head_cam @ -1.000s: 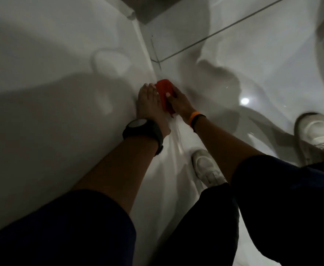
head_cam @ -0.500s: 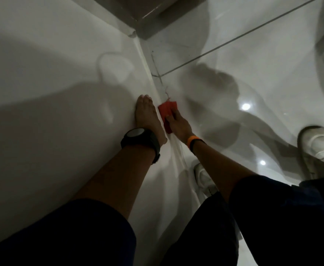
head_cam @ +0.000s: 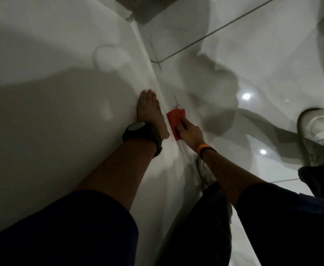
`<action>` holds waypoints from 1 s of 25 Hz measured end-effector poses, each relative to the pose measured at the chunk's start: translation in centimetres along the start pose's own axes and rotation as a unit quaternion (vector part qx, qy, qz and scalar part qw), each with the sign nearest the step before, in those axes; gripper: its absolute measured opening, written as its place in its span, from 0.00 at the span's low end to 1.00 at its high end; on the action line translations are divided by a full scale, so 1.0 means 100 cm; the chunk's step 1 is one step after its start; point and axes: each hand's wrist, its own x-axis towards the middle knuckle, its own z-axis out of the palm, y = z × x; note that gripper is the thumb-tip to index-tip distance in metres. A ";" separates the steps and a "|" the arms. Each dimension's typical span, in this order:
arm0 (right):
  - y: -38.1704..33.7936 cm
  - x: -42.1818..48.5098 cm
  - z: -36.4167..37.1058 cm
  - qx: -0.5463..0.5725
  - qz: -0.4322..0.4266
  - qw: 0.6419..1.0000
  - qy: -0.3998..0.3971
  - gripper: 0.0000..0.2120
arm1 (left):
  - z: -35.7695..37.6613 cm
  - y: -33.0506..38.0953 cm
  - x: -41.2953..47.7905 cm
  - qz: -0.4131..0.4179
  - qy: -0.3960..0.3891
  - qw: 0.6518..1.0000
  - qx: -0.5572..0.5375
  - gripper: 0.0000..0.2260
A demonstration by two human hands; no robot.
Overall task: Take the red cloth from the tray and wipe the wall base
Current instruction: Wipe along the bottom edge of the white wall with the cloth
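A folded red cloth (head_cam: pixel 174 119) lies pressed against the white wall base (head_cam: pixel 147 60), where the wall meets the glossy floor. My right hand (head_cam: pixel 190 134), with an orange band on the wrist, holds the cloth down along that strip; a loose thread sticks out from the cloth's far end. My left hand (head_cam: pixel 150 112), with a black watch on the wrist, rests flat on the wall beside the cloth, fingers together and holding nothing. No tray is in view.
White glossy floor tiles (head_cam: pixel 253 45) with a dark grout line stretch to the right. My two white shoes stand on them, one by the wall (head_cam: pixel 205 170), one at the right edge (head_cam: pixel 318 135). A dark corner (head_cam: pixel 147 8) closes the wall at the top.
My right hand has drawn the red cloth back along the wall base toward me. My left hand has stayed flat on the wall beside it.
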 end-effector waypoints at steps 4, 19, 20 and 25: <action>-0.062 0.053 -0.013 -0.030 -0.117 0.992 0.029 0.25 | 0.006 0.009 -0.002 -0.006 -0.006 1.000 0.016 0.49; -0.024 0.031 -0.015 -0.038 -0.069 0.997 0.017 0.21 | 0.012 0.026 -0.002 0.010 -0.016 1.000 0.008 0.46; -0.010 0.025 -0.012 -0.054 -0.064 0.996 0.016 0.21 | 0.013 0.028 -0.004 0.014 -0.013 1.000 0.013 0.46; 0.080 -0.039 0.026 -0.055 0.037 0.998 -0.016 0.20 | 0.017 0.029 -0.009 0.028 -0.009 0.999 0.020 0.43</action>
